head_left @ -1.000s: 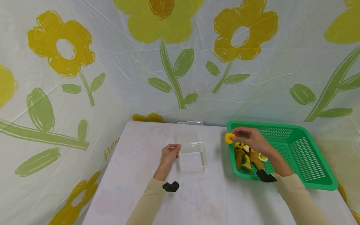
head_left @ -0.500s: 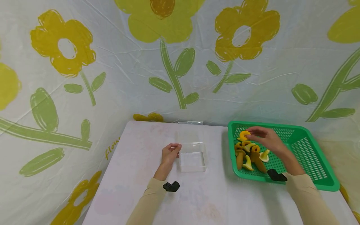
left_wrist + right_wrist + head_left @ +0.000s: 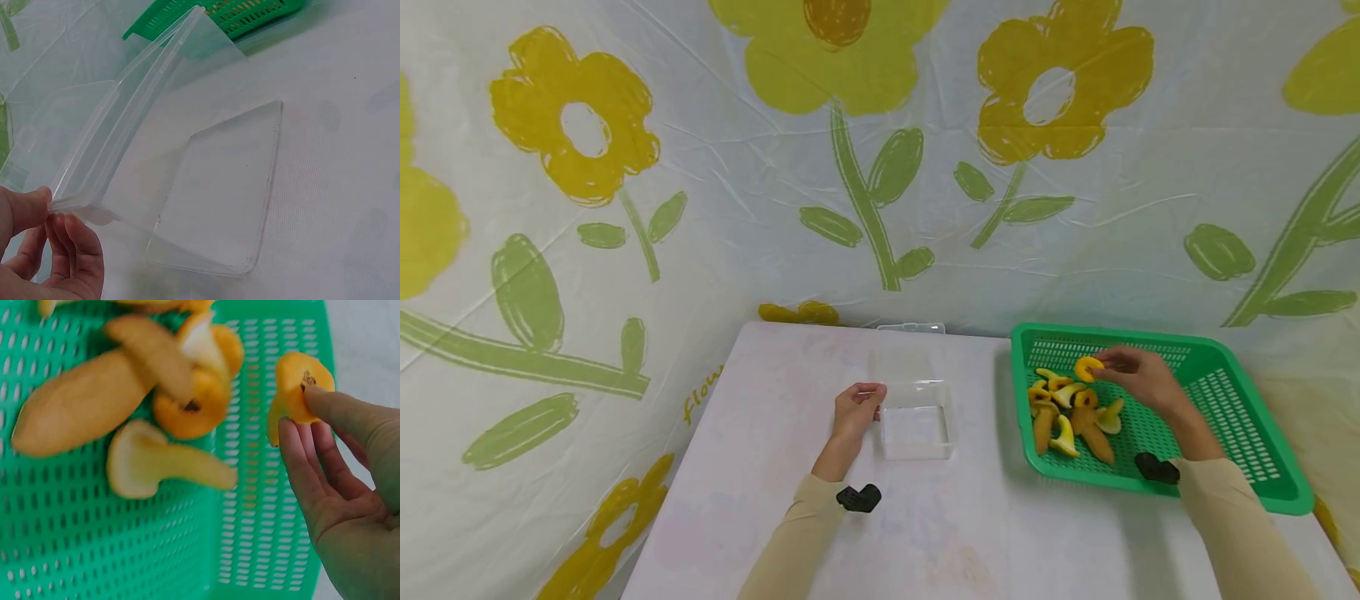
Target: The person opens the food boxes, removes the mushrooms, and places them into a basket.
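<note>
My right hand pinches a small orange mushroom piece above the green basket. Below it in the basket lies a pile of yellow and brown mushrooms. My left hand grips the left corner of a clear plastic box on the white table. The box stands with its hinged lid swung back, and nothing lies inside it.
The white table runs up to a flower-printed sheet that hangs behind it and to both sides. The basket takes up the table's right part. Black wrist mounts sit on both forearms.
My right hand has carried the orange mushroom piece from over the basket's left rim rightward, deeper over the basket. The left hand and the box have stayed put.
</note>
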Demonstrator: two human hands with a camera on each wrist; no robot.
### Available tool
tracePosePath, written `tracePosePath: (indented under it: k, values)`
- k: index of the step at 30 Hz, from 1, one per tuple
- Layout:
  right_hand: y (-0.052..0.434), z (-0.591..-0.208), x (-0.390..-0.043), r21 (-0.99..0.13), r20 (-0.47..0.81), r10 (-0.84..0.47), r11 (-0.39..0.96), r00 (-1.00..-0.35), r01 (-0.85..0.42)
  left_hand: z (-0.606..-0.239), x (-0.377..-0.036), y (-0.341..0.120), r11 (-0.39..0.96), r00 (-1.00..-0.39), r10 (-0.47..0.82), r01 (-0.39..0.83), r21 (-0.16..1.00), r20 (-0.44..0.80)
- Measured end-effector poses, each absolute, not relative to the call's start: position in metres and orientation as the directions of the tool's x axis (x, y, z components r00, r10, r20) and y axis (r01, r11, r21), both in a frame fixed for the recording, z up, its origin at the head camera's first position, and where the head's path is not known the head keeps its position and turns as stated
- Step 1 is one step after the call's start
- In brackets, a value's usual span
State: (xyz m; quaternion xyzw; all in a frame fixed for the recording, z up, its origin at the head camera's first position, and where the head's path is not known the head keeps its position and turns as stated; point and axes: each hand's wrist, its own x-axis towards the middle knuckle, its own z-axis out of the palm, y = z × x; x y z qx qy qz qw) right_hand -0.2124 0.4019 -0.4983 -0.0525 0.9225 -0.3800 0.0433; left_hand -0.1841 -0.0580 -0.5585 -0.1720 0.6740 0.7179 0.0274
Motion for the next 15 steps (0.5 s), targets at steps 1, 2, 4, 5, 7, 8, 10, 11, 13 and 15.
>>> tracePosePath:
  k: [1,2,4,5,7,8,10,11,13,15]
  values:
    - [0.404,-0.500,-0.213,-0.696,-0.048,-0.121,0.716,-0.991,-0.054,-0.559,-0.184,-0.058,-0.089,-0.939,-0.192,-0.272,0.958,-0.284]
    - [0.406,-0.501,-0.213,-0.682,-0.054,-0.110,0.730,-0.992,-0.044,-0.559,-0.184,-0.058,-0.088,-0.939,-0.191,-0.272,0.958,-0.284]
    - [0.409,-0.504,-0.212,-0.660,-0.063,-0.098,0.750,-0.993,-0.032,-0.558,-0.183,-0.058,-0.085,-0.940,-0.189,-0.274,0.958,-0.286]
    - [0.410,-0.506,-0.212,-0.653,-0.068,-0.093,0.757,-0.993,-0.026,-0.559,-0.183,-0.058,-0.083,-0.940,-0.187,-0.274,0.958,-0.285]
    - [0.412,-0.510,-0.213,-0.639,-0.071,-0.081,0.769,-0.994,-0.017,-0.555,-0.181,-0.058,-0.077,-0.941,-0.179,-0.279,0.957,-0.288]
    - [0.414,-0.513,-0.214,-0.626,-0.069,-0.074,0.780,-0.995,-0.015,-0.554,-0.181,-0.058,-0.073,-0.941,-0.177,-0.279,0.958,-0.288]
    - [0.415,-0.516,-0.215,-0.613,-0.073,-0.064,0.790,-0.995,-0.006,-0.554,-0.180,-0.059,-0.068,-0.941,-0.178,-0.279,0.958,-0.287]
    - [0.415,-0.518,-0.216,-0.605,-0.075,-0.059,0.796,-0.995,-0.001,-0.554,-0.180,-0.059,-0.066,-0.940,-0.181,-0.281,0.957,-0.289]
    - [0.416,-0.520,-0.218,-0.590,-0.080,-0.044,0.808,-0.996,0.012,-0.559,-0.182,-0.059,-0.067,-0.939,-0.189,-0.279,0.958,-0.287]
    - [0.416,-0.519,-0.218,-0.579,-0.090,-0.026,0.815,-0.996,0.031,-0.559,-0.182,-0.059,-0.069,-0.939,-0.194,-0.276,0.959,-0.285]
